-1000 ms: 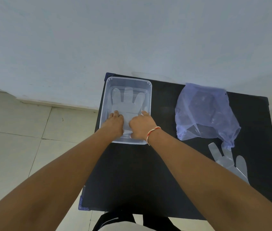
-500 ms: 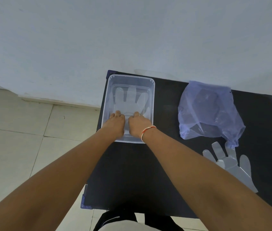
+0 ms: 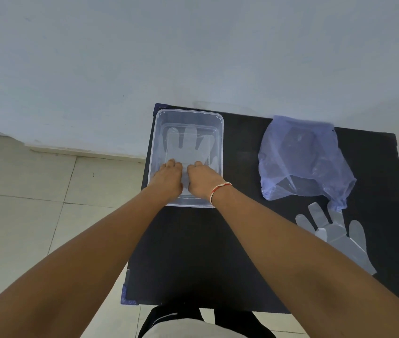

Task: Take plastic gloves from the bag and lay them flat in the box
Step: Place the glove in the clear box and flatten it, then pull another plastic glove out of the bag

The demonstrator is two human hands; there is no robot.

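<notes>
Pressing hands: both hands were down inside the clear box, the left hand and the right hand side by side on the cuff end of the glove in the box.
Left hand: fingers curled under, knuckles up, resting on the plastic; whether it pinched any of the film I could not tell.
Right hand: much the same, half-closed with the fingers bent onto the glove; a grip could not be made out. A red and white thread bracelet sat on that wrist.
Glove in the box: thin, cloudy and see-through, spread flat on the bottom with its fingers fanned toward the wall.
Box: transparent, rectangular, rounded corners, standing at the far left corner of the black table.
Bag: a bluish translucent plastic bag lay crumpled on the far right of the table, well apart from the box.
Spare glove: a second clear glove lay flat on the table just in front of the bag, its fingers pointing toward it and one fingertip reaching the bag's lower edge.
Change from a second before: the right hand had drawn in close to the left, and both knuckle rows sat nearer the middle of the glove; box, bag and spare glove lay as before.
</notes>
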